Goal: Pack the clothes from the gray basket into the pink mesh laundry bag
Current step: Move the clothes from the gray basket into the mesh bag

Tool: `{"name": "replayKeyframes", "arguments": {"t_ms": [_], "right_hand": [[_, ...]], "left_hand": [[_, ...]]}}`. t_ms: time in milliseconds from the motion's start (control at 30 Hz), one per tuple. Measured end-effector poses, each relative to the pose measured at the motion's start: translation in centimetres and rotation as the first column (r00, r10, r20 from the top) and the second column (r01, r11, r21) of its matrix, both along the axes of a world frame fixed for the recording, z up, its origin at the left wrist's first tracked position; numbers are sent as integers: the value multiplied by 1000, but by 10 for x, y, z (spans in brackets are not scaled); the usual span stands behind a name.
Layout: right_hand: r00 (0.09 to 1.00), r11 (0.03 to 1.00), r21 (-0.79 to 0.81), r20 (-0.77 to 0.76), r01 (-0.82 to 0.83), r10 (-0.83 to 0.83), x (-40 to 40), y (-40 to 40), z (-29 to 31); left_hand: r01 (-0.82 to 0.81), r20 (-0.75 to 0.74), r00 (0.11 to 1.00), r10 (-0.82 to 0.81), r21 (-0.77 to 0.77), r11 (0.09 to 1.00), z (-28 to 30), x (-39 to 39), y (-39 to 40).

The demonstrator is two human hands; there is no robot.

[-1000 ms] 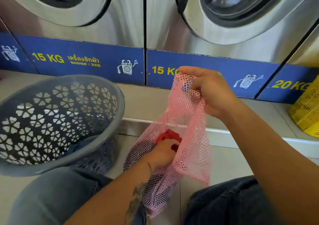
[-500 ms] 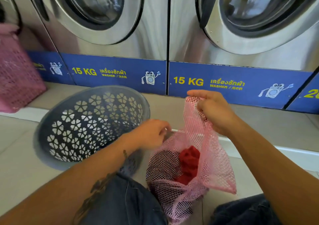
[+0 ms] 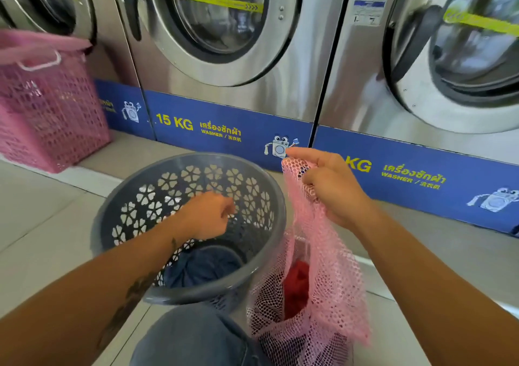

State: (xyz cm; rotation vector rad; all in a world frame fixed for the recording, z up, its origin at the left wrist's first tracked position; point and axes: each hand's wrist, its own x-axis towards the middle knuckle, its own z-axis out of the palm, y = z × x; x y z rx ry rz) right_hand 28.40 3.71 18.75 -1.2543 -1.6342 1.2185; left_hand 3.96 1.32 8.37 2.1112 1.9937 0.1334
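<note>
Right hand [image 3: 334,190], seen from the head camera, is raised and pinches the top hem of the pink mesh laundry bag [image 3: 323,287], so the bag hangs from the fingers with its lower part sagging to the floor [image 3: 42,225]. Holding it high like this seems meant to keep the mouth reachable on the side facing the other hand. Below that hand, through the mesh, a red garment [image 3: 296,284] shows, with something darker under it; what that darker piece is I cannot tell.

Left hand [image 3: 206,215] hangs over the mouth of the gray basket [image 3: 258,264], just to the left of the hanging bag. Its fingers are loosely curled and nothing shows in them. Beneath it, at the bottom of the basket, lies a blue garment [image 3: 205,266], which looks like the next piece to lift out. The basket leans toward the person, touching the bag's side, so the carry across should be short. A bent knee in denim [image 3: 193,337] sits below both hands.

Beyond the hands stand steel washing machines [image 3: 224,42], and far to the left of the left hand sits a pink plastic basket [image 3: 47,118].

By my reading, some clothes are bagged and at least one remains.
</note>
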Motion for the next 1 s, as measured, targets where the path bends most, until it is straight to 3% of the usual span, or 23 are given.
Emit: {"name": "replayKeyframes", "arguments": {"t_ms": [300,433,600,767,900,1000], "right_hand": [[990,993,-76,106,-86,94,-64,23,-58],[989,984,-129,68,-122,131,-77,44,-81],[984,969,-187,44,-159,170,-69,60,-91],[980,964,-203,62,-171,187,-57,62,-102],[989,970,-203,35,-134,144,-55,64,-105],[991,968,-216,16,-126,133,-52,63,-99]], "left_hand": [[-18,-241,966,-91,-415,910,-88,-43,52],[35,-301,929,-217,-511,859,-146,-47,78],[-2,-296,907,-299,-713,701,-224,-41,84],[-185,-396,896,-200,-743,643,-271,-40,88],[-104,-237,966,-107,-728,678,-271,-34,74],[-55,-227,966,-126,-654,755,-253,-20,73]]}}
